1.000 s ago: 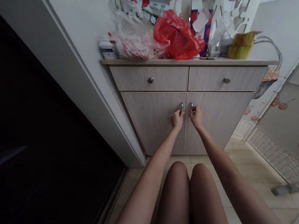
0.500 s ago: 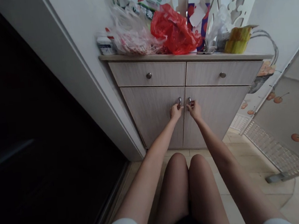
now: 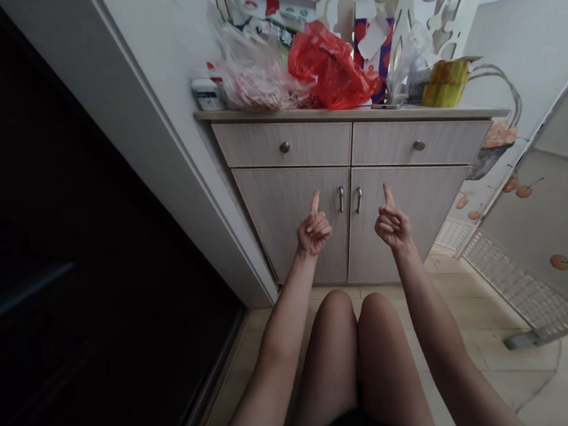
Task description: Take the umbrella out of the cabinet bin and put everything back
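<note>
My left hand (image 3: 315,231) is raised before the left cabinet door (image 3: 278,223), its index finger pointing up and the other fingers curled closed around nothing. In front of the right cabinet door (image 3: 427,209), my right hand (image 3: 392,222) makes the same shape, also without anything in it. Between the two hands are a metal left handle (image 3: 341,199) and a matching right handle (image 3: 359,200), one on each door. Neither hand is on a handle. Both doors are closed.
Two closed drawers with round knobs, a left knob (image 3: 284,147) and a right knob (image 3: 419,146), sit above the doors. On the cabinet top (image 3: 485,112) are a red plastic bag (image 3: 333,67), a clear bag (image 3: 260,74) and a yellow package (image 3: 446,82). A dark doorway (image 3: 67,260) lies left.
My hands have let go of the two door handles and moved apart and back, left hand leftward, right hand rightward. Their index fingers now point up. The doors remain closed.
</note>
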Available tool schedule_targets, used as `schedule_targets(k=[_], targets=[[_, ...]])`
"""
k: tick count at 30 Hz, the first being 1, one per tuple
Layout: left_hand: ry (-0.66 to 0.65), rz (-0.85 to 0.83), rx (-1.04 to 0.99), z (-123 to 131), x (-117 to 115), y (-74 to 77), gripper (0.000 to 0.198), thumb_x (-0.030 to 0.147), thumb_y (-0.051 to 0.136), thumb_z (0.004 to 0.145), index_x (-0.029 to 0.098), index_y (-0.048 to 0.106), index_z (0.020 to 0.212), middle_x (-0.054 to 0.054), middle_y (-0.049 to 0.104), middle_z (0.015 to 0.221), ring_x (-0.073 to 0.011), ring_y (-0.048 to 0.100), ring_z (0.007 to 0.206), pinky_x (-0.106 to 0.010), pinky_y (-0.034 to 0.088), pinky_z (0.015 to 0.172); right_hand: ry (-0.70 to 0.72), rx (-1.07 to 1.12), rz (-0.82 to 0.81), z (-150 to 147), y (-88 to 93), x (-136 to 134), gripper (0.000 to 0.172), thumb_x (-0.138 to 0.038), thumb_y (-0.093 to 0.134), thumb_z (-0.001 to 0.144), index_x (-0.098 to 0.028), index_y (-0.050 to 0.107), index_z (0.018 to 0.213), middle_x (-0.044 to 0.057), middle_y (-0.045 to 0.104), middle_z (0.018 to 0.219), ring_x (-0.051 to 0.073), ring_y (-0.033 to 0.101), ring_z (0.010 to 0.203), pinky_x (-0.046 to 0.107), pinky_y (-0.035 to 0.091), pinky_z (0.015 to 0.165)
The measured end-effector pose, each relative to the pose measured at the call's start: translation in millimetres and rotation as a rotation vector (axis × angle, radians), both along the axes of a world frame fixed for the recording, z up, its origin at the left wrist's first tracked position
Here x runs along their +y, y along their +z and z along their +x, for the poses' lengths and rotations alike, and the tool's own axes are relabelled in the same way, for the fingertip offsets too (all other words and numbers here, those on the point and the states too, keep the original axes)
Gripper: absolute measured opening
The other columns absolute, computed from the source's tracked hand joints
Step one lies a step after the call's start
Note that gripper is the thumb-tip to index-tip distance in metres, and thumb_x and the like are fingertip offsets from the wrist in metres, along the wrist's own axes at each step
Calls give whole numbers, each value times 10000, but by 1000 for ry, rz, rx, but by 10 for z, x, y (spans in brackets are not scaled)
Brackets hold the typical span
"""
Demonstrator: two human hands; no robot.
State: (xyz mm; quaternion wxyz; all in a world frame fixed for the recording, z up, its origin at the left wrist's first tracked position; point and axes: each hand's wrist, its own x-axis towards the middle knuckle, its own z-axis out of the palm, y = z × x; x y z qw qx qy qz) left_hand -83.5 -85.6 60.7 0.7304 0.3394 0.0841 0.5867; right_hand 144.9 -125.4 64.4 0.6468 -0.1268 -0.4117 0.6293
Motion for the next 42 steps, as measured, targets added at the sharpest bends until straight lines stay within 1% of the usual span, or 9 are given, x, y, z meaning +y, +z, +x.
schedule_targets(k=[6, 10, 13, 15, 19, 22, 26, 34, 42], targets=[[65, -87, -97, 280, 122, -150, 418, 165, 393, 1018, 269, 553, 1389, 94, 223, 539, -89, 194, 416, -199, 268, 457, 133, 252, -27, -102, -284, 335, 735, -66, 595, 820, -425, 435, 1441, -150, 154, 509, 34, 117, 354, 124, 124, 366], [48, -109, -112, 300, 186, -287, 437, 133, 434, 1001, 298, 536, 1393, 98, 236, 545, -73, 215, 411, -176, 261, 455, 139, 220, -45, -106, -385, 365, 762, -79, 569, 834, -431, 371, 1480, -156, 185, 499, 48, 135, 347, 128, 131, 371], [25, -72, 20, 314, 336, -336, 435, 161, 528, 963, 283, 537, 1381, 100, 298, 546, -67, 290, 426, -173, 294, 481, -76, -58, -101, -97, -408, 432, 732, -242, 631, 857, -415, 340, 1506, -148, 286, 518, 61, 227, 372, 149, 185, 403], [96, -40, 251, 379, 503, -325, 436, 191, 598, 925, 247, 554, 1356, 83, 411, 582, -73, 410, 488, -182, 359, 536, -381, -374, -142, -110, -416, 546, 697, -404, 673, 840, -335, 416, 1484, -104, 454, 598, 79, 380, 452, 182, 295, 464], [534, 61, 882, 651, 839, -248, 435, 161, 676, 845, 178, 594, 1271, -77, 670, 989, -178, 631, 949, -281, 487, 827, -1012, -972, -81, -197, -423, 887, 567, -488, 649, 827, -153, 607, 1283, 132, 674, 1024, 226, 612, 901, 331, 467, 777], [618, 180, 1174, 834, 953, -227, 451, 135, 662, 844, 137, 558, 1283, -166, 638, 1237, -245, 593, 1168, -352, 452, 982, -1016, -1157, -67, -289, -435, 1113, 441, -413, 557, 887, -119, 604, 1212, 211, 671, 1115, 285, 617, 1016, 393, 460, 870], [629, 271, 1312, 850, 895, -304, 282, 148, 520, 933, 144, 574, 1210, -161, 675, 1165, -238, 636, 1099, -358, 459, 955, -953, -1123, -87, -348, -517, 1197, 369, -369, 467, 930, -129, 551, 1197, 203, 687, 1091, 262, 647, 942, 391, 475, 859], [866, 348, 1383, 485, 351, -601, 145, 247, 496, 963, 191, 622, 1010, -127, 710, 976, -246, 658, 978, -384, 413, 970, -1041, -1072, 86, -215, -847, 580, 296, -394, 412, 948, -179, 567, 1080, 120, 671, 961, 229, 619, 860, 395, 476, 868], [1126, 361, 1222, -122, -320, -843, 247, 263, 548, 920, 202, 523, 1158, -153, 721, 1002, -274, 644, 1060, -486, 331, 1081, -1135, -1072, 101, 19, -904, -422, 331, -448, 453, 949, -203, 580, 1132, 108, 686, 935, 244, 649, 850, 406, 499, 824]])
